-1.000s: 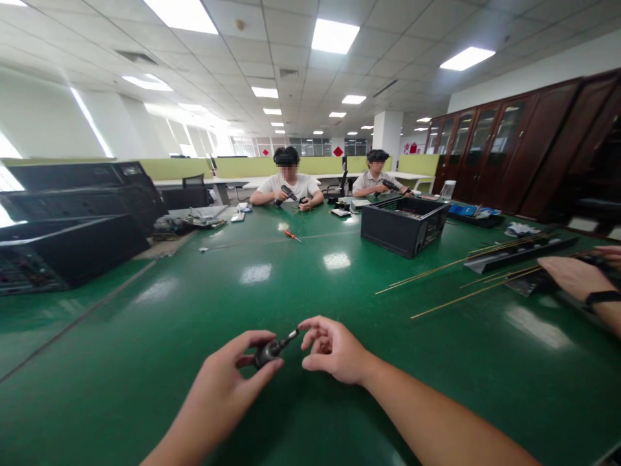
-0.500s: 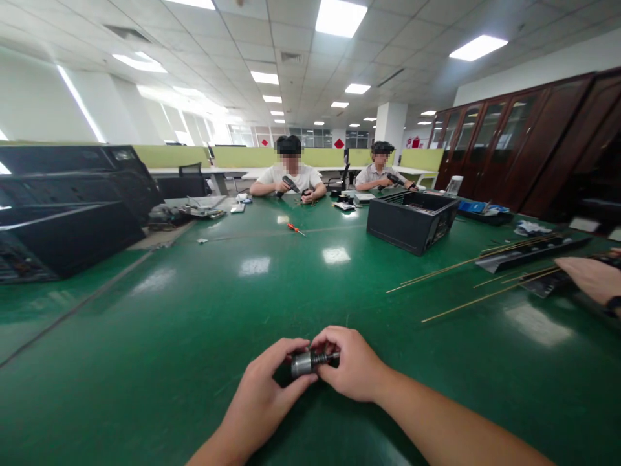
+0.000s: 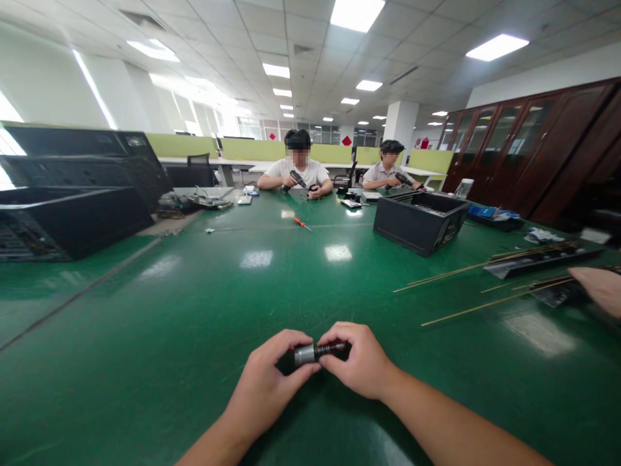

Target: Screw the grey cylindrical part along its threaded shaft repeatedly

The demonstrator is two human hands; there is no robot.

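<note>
Low in the middle of the view, both my hands meet over the green table [image 3: 184, 310]. My left hand [image 3: 269, 378] is closed around the silver cylindrical end of a small metal part [image 3: 306, 354]. My right hand [image 3: 361, 366] pinches the dark threaded shaft that sticks out of the same part to the right. The part lies roughly level between my fingertips, just above the tabletop.
Black computer cases [image 3: 72, 194] stand at the left, another open case [image 3: 420, 220] at the middle right. Thin brass rods [image 3: 485, 301] and black panels [image 3: 538, 259] lie at the right, beside another person's hand [image 3: 601, 288]. Two people sit at the far end. A red screwdriver [image 3: 301, 224] lies mid-table.
My right hand has closed onto the shaft of the part, which was held by my left hand alone a second ago. The part has turned level. The view has shifted slightly.
</note>
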